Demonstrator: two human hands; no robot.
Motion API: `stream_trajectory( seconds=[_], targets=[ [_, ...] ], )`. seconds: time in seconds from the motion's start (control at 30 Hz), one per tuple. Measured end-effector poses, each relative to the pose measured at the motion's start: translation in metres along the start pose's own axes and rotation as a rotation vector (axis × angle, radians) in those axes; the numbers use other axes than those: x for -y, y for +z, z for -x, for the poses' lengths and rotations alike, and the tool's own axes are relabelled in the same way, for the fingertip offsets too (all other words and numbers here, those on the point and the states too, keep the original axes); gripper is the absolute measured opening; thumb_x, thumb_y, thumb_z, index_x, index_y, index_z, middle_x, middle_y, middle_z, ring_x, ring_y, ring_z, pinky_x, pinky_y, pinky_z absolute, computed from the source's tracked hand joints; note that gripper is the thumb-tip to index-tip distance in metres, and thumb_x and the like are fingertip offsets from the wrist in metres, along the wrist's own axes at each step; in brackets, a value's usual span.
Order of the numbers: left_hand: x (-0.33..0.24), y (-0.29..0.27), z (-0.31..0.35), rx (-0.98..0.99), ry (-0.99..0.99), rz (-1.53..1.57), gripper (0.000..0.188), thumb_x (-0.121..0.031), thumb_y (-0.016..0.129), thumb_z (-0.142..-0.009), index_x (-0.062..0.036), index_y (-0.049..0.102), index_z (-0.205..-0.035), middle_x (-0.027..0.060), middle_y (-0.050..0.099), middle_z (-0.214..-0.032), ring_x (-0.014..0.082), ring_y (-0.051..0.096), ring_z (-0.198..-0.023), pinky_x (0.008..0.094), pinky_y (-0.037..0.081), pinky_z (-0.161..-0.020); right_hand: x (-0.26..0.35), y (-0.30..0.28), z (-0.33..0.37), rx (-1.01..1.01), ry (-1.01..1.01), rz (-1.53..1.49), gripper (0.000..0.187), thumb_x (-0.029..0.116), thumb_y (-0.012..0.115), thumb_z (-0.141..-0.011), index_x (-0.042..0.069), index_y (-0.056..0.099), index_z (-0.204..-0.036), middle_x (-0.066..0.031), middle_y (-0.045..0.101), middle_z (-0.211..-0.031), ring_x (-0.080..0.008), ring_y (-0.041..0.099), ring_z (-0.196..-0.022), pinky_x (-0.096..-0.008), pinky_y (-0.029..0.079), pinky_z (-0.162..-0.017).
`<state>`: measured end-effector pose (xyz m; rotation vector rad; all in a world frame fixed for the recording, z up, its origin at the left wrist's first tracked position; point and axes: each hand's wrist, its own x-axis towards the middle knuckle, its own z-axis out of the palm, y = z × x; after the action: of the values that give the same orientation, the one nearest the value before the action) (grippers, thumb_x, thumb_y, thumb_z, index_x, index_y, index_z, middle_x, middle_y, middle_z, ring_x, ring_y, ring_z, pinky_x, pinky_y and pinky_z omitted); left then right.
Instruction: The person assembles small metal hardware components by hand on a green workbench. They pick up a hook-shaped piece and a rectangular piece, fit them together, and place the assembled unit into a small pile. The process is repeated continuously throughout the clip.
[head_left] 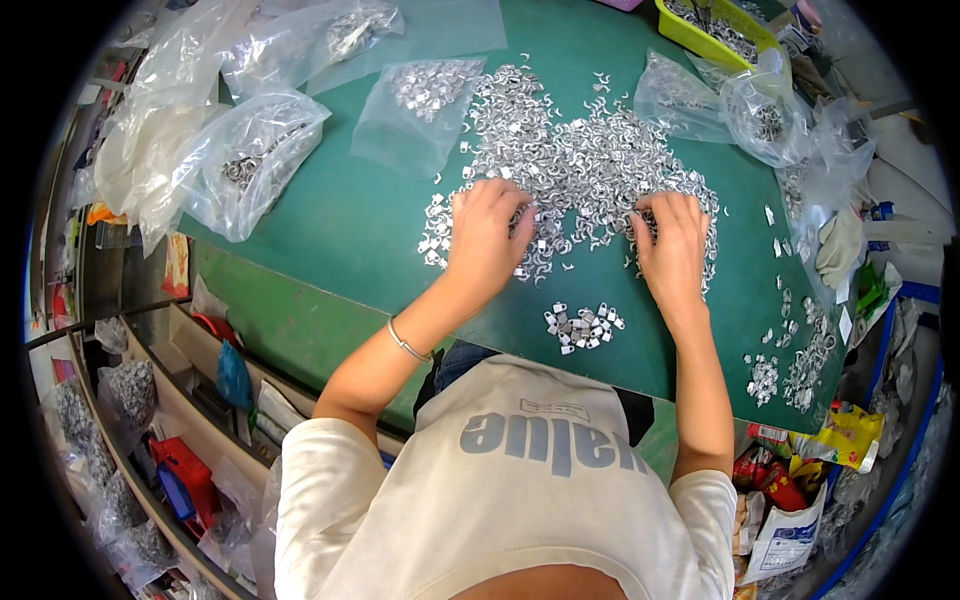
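Observation:
A large heap of small silver metal pieces [590,150], many crescent-shaped and some like tiny padlock bodies, spreads over the green table. My left hand [485,235] rests on the heap's near left side, fingers curved down, thumb held apart. On its near right side my right hand [672,245] lies in a similar pose, with loose pieces showing between thumb and fingers. Fingertips of both hands are partly hidden among the pieces; neither visibly grips one. Nearer my body, between my forearms, lies a small separate group of lock-shaped pieces [583,327].
Clear plastic bags of metal parts lie at the left [250,165], beyond the heap [420,105] and at the right [765,120]. A yellow-green basket [715,40] stands at the far right. More small parts [810,360] line the table's right edge. Shelves [185,375] run along the left.

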<state>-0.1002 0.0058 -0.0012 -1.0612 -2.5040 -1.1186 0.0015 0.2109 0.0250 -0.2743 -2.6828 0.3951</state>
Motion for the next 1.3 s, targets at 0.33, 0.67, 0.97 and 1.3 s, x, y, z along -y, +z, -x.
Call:
stream_trajectory(
  seconds=[0.33, 0.67, 0.97, 1.3],
  targets=[
    [-0.03, -0.006, 0.019, 0.077, -0.021, 0.327, 0.021, 0.004, 0.067, -0.076, -0.0035, 0.064, -0.096, 0.011, 0.066, -0.094, 0.0277, 0.063, -0.086, 0.0367, 0.049, -0.078, 0.025, 0.033, -0.013, 0.107, -0.13, 0.017, 0.017, 0.014, 0.074, -0.074, 0.004, 0.062, -0.08, -0.0081, 0.055, -0.087, -0.0255, 0.05, -0.091, -0.0394, 0.036, -0.078],
    [-0.05, 0.011, 0.056, 0.357, 0.056, 0.327, 0.019, -0.002, 0.068, -0.08, -0.0049, 0.065, -0.098, 0.0099, 0.061, -0.103, 0.0277, 0.058, -0.092, 0.0365, 0.043, -0.078, 0.011, -0.022, 0.023, 0.281, -0.112, -0.381, 0.012, 0.006, 0.073, -0.075, 0.003, 0.062, -0.08, -0.0078, 0.06, -0.082, -0.0284, 0.055, -0.087, -0.0397, 0.041, -0.078],
    [-0.034, -0.004, 0.047, 0.163, 0.061, 0.039, 0.025, -0.005, 0.07, -0.078, -0.0072, 0.065, -0.103, 0.0049, 0.058, -0.101, 0.024, 0.054, -0.092, 0.037, 0.036, -0.076, 0.009, -0.021, 0.045, 0.377, -0.066, -0.502, 0.012, 0.004, 0.07, -0.077, 0.001, 0.064, -0.088, -0.0096, 0.06, -0.09, -0.0298, 0.056, -0.085, -0.0384, 0.045, -0.077],
    [-0.011, -0.005, 0.024, 0.136, 0.101, 0.014, 0.018, -0.003, 0.073, -0.075, -0.0071, 0.068, -0.092, 0.0034, 0.059, -0.095, 0.022, 0.055, -0.086, 0.0359, 0.037, -0.076, 0.035, 0.023, 0.012, 0.201, -0.261, -0.234, 0.026, 0.007, 0.073, -0.074, 0.005, 0.063, -0.098, -0.007, 0.057, -0.104, -0.0266, 0.052, -0.099, -0.038, 0.042, -0.082]
  ],
)
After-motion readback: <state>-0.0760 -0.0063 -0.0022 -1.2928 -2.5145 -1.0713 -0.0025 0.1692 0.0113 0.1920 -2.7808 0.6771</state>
